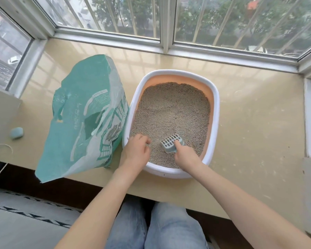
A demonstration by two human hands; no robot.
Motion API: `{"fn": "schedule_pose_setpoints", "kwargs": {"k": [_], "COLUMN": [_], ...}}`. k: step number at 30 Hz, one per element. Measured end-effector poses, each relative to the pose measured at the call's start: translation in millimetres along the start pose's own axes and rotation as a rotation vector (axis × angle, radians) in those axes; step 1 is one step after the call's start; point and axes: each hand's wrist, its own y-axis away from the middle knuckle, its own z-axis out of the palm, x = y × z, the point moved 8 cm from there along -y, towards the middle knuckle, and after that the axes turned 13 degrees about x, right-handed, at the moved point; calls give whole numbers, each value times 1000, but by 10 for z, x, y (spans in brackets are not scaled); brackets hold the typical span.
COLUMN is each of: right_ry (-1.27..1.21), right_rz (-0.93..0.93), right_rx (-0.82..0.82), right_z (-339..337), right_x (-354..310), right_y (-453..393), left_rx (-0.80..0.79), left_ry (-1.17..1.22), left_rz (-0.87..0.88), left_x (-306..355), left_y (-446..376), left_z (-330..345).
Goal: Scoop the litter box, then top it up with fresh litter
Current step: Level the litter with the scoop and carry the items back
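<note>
The scooping step is the one in hand: the right hand [186,156] is gripping the handle of the scoop [172,145], its fingers curled round the handle with the forefinger lying along it, and the slotted head is sitting on the litter [171,112] at the near end of the litter box [216,112]. The left hand [136,150] is reaching over the near-left rim with its fingers loosely bent, tips touching or just above the grains; it is holding nothing that can be made out, and whether it is steadying the box or feeling the litter I cannot tell. No clump is showing on the surface, so the next move is probably calling for the scoop's edge to be pushed under the grains and lifted, letting the loose grains sift through the slots. The topping-up is not yet begun: the litter bag [83,121] is standing just beside the box on its left, leaning and creased. The box is sitting on a glossy beige window ledge [258,123], serving here as the tabletop. The box is a rounded oblong of smooth plastic, white-rimmed with a peach inner wall; the litter is pale grey-brown, fine and gritty, lying fairly level. The scoop is pale blue-grey hard plastic with rows of oblong slots. The bag is teal with white print, stiff and crinkly by the look of it.
</note>
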Motion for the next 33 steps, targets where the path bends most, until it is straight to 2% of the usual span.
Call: {"fn": "schedule_pose_setpoints", "kwargs": {"k": [6, 13, 16, 26, 28, 33], "right_ry": [101, -5, -76, 18, 14, -41], "right_rz": [8, 32, 83, 263, 244, 68], "right_rx": [-106, 84, 110, -26, -16, 103], "right_z": [-39, -284, -273, -211, -269, -290], "right_x": [169, 109, 111, 537, 507, 175], "right_y": [488, -2, -224, 378, 378, 53], "left_rx": [-15, 7, 12, -16, -11, 8], "left_ry": [4, 8, 0, -19, -11, -7], "left_rz": [36, 62, 68, 64, 70, 78], "left_x": [65, 174, 168, 187, 213, 256], "left_y": [19, -23, -19, -4, -17, -30], "left_z": [-44, -42, 3, 21, 2, -16]}}
